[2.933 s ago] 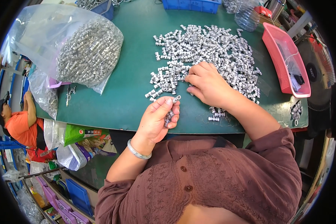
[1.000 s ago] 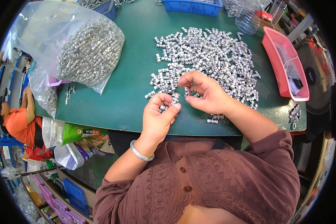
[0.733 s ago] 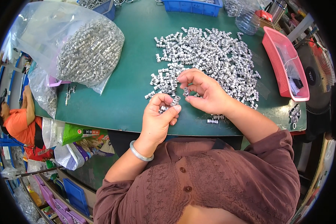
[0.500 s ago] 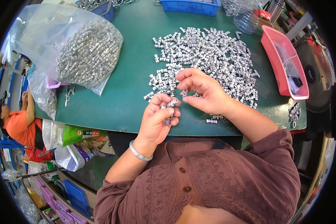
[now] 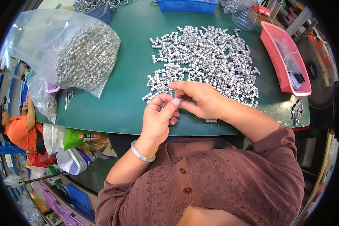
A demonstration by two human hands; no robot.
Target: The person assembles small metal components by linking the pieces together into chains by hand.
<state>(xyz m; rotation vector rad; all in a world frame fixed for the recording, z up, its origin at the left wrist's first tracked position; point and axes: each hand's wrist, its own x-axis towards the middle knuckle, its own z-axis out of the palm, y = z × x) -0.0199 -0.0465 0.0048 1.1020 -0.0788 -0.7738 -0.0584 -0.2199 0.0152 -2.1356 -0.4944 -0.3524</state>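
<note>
My left hand (image 5: 159,115), a pale bangle at its wrist, is closed on small silver ribbed metal sleeves, mostly hidden by the fingers. Its thumb presses one sleeve (image 5: 179,100) at the fingertips. There the thumb and forefinger of my right hand (image 5: 204,98) meet it, pinching the same spot; how much metal the right hand holds is hard to see. Beyond both hands spreads a large pile of similar sleeves (image 5: 214,56) on the green table (image 5: 135,45). A few loose sleeves (image 5: 211,121) lie under my right hand, near the table's front edge.
A clear bag full of metal parts (image 5: 87,56) stands at left. On the right are a pink basket (image 5: 269,49), a small cluster of parts (image 5: 297,111) and a fan (image 5: 318,73). A blue bin (image 5: 186,6) sits at the back. Another person (image 5: 20,132) works far left.
My hands have come together: the right fingers moved down and in to meet the left fingertips. The left thumb now covers the sleeve that showed there. The whole view shifted slightly.
</note>
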